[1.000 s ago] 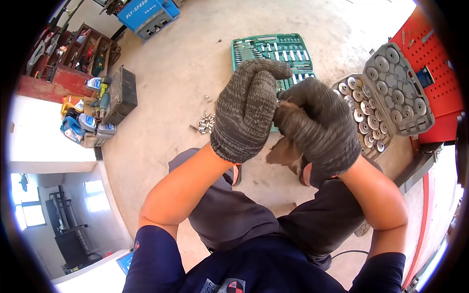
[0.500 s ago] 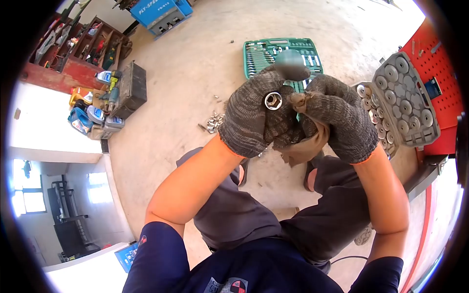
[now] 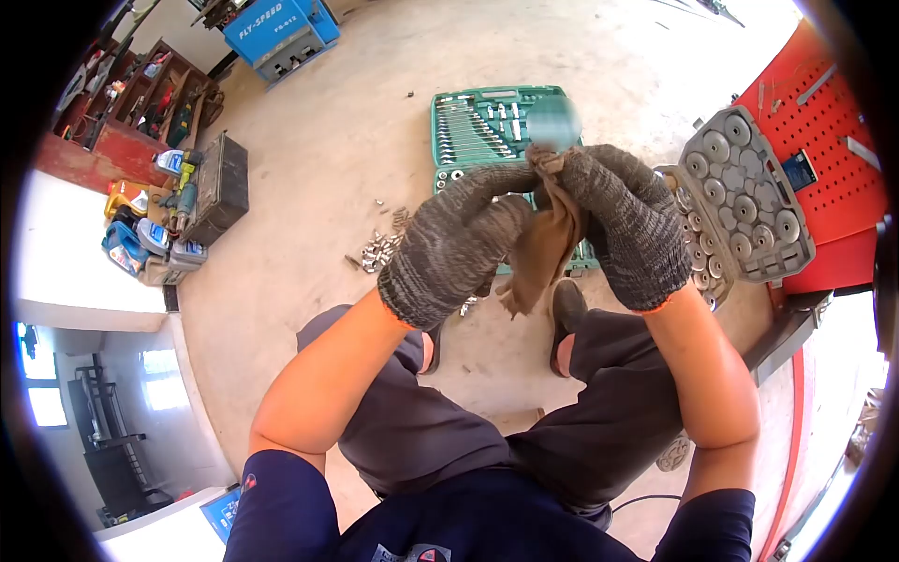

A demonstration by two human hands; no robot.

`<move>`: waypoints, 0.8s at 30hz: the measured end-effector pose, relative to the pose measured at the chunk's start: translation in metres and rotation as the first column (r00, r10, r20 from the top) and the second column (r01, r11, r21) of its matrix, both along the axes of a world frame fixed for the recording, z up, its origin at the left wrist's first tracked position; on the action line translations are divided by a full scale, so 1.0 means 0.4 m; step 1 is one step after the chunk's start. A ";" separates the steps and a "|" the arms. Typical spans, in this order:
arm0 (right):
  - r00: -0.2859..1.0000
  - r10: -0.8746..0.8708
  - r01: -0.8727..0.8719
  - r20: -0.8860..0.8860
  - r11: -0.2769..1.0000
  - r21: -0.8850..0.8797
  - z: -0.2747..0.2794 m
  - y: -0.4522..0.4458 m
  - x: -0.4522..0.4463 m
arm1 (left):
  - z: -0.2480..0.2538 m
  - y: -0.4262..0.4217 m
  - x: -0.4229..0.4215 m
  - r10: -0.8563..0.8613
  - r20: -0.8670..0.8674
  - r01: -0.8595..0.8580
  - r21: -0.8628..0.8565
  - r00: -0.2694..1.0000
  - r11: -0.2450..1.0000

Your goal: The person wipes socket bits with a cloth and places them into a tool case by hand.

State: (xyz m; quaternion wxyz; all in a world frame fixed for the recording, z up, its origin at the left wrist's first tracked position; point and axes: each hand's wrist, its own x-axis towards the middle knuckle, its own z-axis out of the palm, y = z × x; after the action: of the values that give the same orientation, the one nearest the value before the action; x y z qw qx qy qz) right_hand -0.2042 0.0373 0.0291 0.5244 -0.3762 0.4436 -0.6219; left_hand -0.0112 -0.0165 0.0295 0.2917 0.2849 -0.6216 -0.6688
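Observation:
In the head view both hands wear dark grey knitted gloves and meet in front of me. My left hand (image 3: 459, 234) is closed, its fingers curled toward the cloth. The metal socket seen in it a moment ago is hidden by the glove. My right hand (image 3: 632, 220) grips a brown rag (image 3: 548, 239), bunched at the top between thumb and fingers, its loose end hanging down between the hands. Behind them an open green tool case (image 3: 434, 140) lies on the floor, holding wrenches and sockets and partly covered by my hands.
Loose sockets (image 3: 379, 253) lie scattered on the floor at left. An open grey case (image 3: 749, 201) of round metal discs stands at right by a red pegboard (image 3: 838, 140). A black box (image 3: 220, 187) and bottles are farther left, below a blue machine (image 3: 276, 37).
My left hand has turned, and the socket it showed is out of sight. The rag now hangs longer between the hands. The view has shifted, showing more of the green case.

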 end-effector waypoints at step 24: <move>0.500 -0.247 -0.350 -0.830 0.819 -0.454 -0.012 -0.009 0.001 | -0.002 0.003 0.027 0.069 -0.005 -0.067 0.152 0.998 0.986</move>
State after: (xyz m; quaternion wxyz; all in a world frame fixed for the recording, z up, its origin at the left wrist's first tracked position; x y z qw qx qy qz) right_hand -0.2037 0.0335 0.0241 0.1119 -0.7871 0.4241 -0.4336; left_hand -0.0004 -0.0153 0.0288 0.2949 0.3240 -0.5574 -0.7053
